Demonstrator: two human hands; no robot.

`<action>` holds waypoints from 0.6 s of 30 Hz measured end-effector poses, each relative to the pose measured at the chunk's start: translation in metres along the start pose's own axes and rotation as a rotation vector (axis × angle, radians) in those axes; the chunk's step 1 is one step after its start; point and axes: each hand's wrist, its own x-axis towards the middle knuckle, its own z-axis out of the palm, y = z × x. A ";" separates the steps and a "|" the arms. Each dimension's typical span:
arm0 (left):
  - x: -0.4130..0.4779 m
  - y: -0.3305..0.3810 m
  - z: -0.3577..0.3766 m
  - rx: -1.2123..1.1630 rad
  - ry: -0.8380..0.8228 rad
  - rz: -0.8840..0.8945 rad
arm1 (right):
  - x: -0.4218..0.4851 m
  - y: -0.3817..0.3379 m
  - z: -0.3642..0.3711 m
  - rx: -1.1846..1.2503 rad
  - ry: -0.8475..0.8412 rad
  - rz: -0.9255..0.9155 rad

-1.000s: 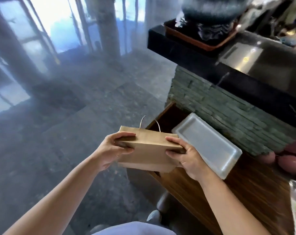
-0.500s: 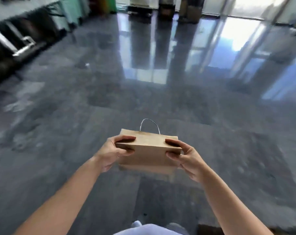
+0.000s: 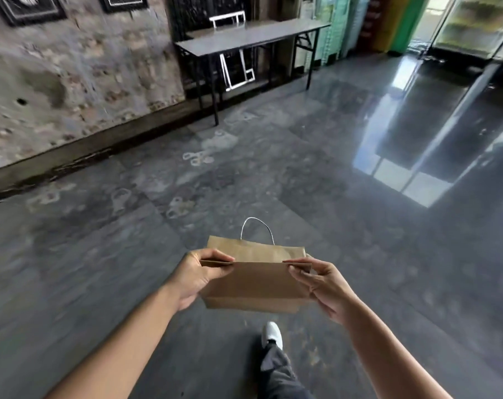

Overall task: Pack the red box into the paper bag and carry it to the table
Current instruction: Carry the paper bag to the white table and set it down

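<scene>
A brown paper bag (image 3: 254, 283) with a thin white handle hangs in front of me, above the floor. My left hand (image 3: 197, 276) pinches the bag's top edge at its left end. My right hand (image 3: 321, 283) pinches the same edge at the right end. The bag's mouth is pressed nearly flat, so the red box is hidden from view. A long grey folding table (image 3: 253, 36) stands far ahead against the wall.
A rough stone wall (image 3: 71, 67) with a dark skirting runs along the left. White frames lean under and behind the table. The glossy dark floor (image 3: 359, 168) stretches ahead and to the right. Green and orange panels stand at the back right. My white shoe (image 3: 272, 335) steps forward below the bag.
The view has swung from the counter, across the open floor, to the wall and folding table. Both hands shifted from gripping the bag's sides to pinching its top edge.
</scene>
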 end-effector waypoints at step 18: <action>0.415 0.169 -0.032 -0.068 -0.045 0.020 | 0.428 -0.227 -0.070 -0.108 -0.074 0.059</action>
